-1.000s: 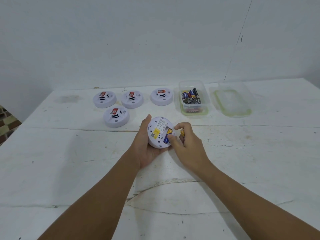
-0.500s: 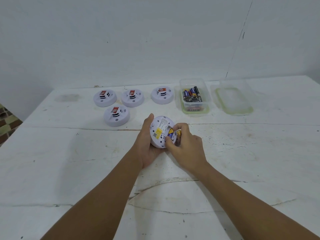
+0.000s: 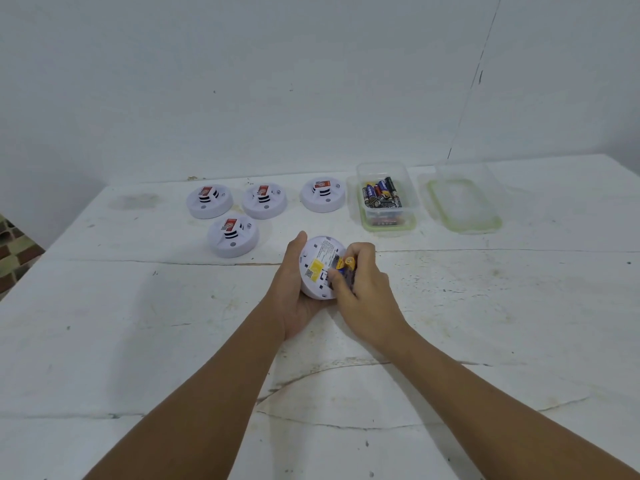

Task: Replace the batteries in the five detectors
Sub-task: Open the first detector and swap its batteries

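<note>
Near the middle of the white counter (image 3: pixel 485 323) your left hand (image 3: pixel 294 289) cups one detector (image 3: pixel 317 268), turned back-side up and tilted toward you, with its thumb along the far left rim. Your right hand (image 3: pixel 360 289) curls over the detector's right side and pinches a yellow-and-blue battery (image 3: pixel 346 264) at the open battery bay. Four more detectors stand face up farther back: three in a row, at left (image 3: pixel 209 201), centre (image 3: pixel 264 201) and right (image 3: pixel 322 195), and one (image 3: pixel 232 235) in front of the left pair, making five in all. Just right of the row sits one clear tub (image 3: pixel 386 223) with a loose heap of batteries (image 3: pixel 381 195), too jumbled to count. Its one green-rimmed lid (image 3: pixel 464 206) lies beside it, apart.
</note>
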